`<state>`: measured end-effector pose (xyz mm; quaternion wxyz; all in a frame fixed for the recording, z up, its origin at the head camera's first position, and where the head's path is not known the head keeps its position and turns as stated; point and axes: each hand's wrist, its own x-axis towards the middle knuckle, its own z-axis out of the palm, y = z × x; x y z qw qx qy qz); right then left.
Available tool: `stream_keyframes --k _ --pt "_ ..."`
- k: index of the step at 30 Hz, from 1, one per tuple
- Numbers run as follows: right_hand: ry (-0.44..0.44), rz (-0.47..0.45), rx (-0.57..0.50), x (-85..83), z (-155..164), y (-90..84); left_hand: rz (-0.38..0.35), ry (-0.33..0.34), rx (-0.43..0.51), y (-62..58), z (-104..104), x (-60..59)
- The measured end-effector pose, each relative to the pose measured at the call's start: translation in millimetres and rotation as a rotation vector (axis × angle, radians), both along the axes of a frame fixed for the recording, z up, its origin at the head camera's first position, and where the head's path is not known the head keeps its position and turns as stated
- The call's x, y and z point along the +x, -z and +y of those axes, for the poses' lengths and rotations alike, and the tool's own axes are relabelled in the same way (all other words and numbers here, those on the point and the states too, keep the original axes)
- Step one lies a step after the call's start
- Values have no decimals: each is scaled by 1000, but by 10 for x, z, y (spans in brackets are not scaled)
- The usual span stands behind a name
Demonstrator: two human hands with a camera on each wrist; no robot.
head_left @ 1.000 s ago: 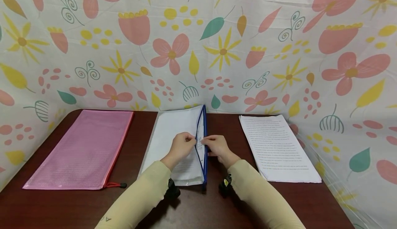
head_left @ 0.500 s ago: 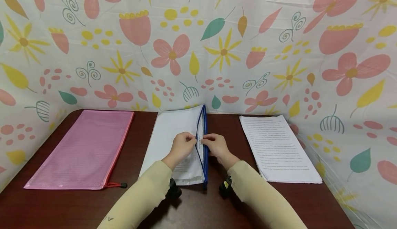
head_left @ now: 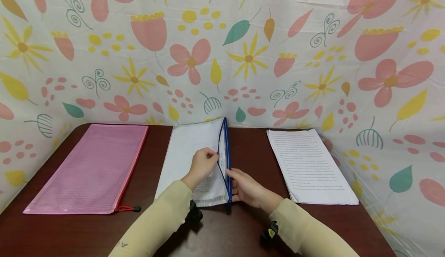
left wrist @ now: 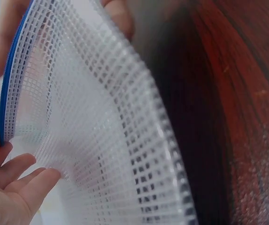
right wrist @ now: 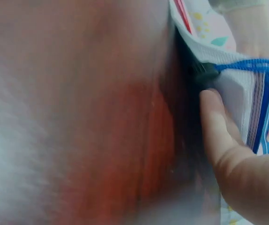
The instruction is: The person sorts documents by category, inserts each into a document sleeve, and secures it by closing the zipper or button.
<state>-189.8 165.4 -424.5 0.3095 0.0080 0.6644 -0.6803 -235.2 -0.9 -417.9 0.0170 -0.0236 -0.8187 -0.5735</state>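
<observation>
**Both hands at the mouth of the white pouch**

A white mesh pouch with a blue zipper edge lies in the middle of the dark wooden table, long side running away from the person. The left hand rests on top of it and pinches the upper flap near the zipper edge, fingers curled on the mesh, lifting it so the mouth gapes a little. In the left wrist view the mesh bows up in a curve off the tabletop, with fingertips under its near side.

The right hand sits just to the right of the pouch, nearer the person than the left one, fingers stretched out fairly straight against the zipper edge close to its lower end. The right wrist view shows a finger lying along the blue-trimmed edge, just below the black zipper pull; I can't see it pinching anything.

A pink mesh pouch lies flat on the left of the table, apart from the white one. A stack of printed paper lies on the right. Flowered cloth hangs behind and round the sides.
</observation>
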Motion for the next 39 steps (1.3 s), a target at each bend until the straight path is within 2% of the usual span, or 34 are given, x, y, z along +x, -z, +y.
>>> stream_keyframes --k 6,10,13,16,19,23,26,33,39 --pt "-141 -23 -19 103 66 -11 19 -7 -20 16 8 -15" --pt "-201 -7 25 139 128 -5 34 4 -54 44 -3 -30" --pt "-221 53 110 158 173 1 36 31 -107 70 -16 -36" --pt "-234 146 217 173 208 -1 -1 98 -172 90 -31 -29" --pt "-264 205 284 177 244 -9 -41 215 -264 104 -46 -16" --pt "-316 194 310 175 291 -34 -86 398 -420 88 -50 17" --pt "-342 174 319 182 313 -54 -103 492 -508 64 -40 34" --pt "-348 208 355 191 336 -51 -91 581 -668 21 -12 37" --pt "-356 324 410 190 336 -21 -114 629 -687 -1 -20 58"
